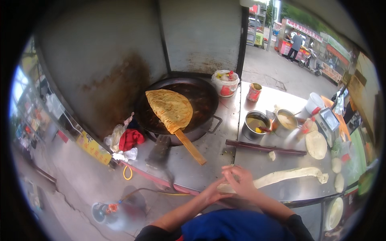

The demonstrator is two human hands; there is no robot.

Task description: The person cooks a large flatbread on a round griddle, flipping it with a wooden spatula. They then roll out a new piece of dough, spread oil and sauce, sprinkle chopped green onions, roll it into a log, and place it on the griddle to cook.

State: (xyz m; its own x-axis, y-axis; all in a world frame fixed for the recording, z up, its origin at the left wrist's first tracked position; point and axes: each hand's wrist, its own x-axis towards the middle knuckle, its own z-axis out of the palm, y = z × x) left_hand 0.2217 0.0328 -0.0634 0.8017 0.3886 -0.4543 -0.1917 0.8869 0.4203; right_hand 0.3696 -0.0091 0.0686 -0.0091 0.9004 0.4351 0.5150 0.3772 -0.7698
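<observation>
At the steel counter's near edge, my left hand (pixel 213 192) cups the left end of a long rolled dough strip (pixel 288 175). My right hand (pixel 243 184) lies over that same end, thumb and fingers bent around it, and partly hides it. The strip's other end rests on the counter to the right. Beyond my hands, a browned flatbread (pixel 173 107), folded in half, lies in a wide black pan (pixel 202 95) of dark oil. A flat wooden stick (pixel 190 147) extends from beneath the bread over the pan's rim towards me.
Dark wooden rods (pixel 265 147) lie behind the strip. Further back stand a steel pot of oil (pixel 255 137), a second pot (pixel 285 125) and a red can (pixel 254 92). Flattened dough (pixel 316 145) is at right. A red cloth (pixel 131 139) sits beside the pan; a gas cylinder (pixel 125 215) stands below left.
</observation>
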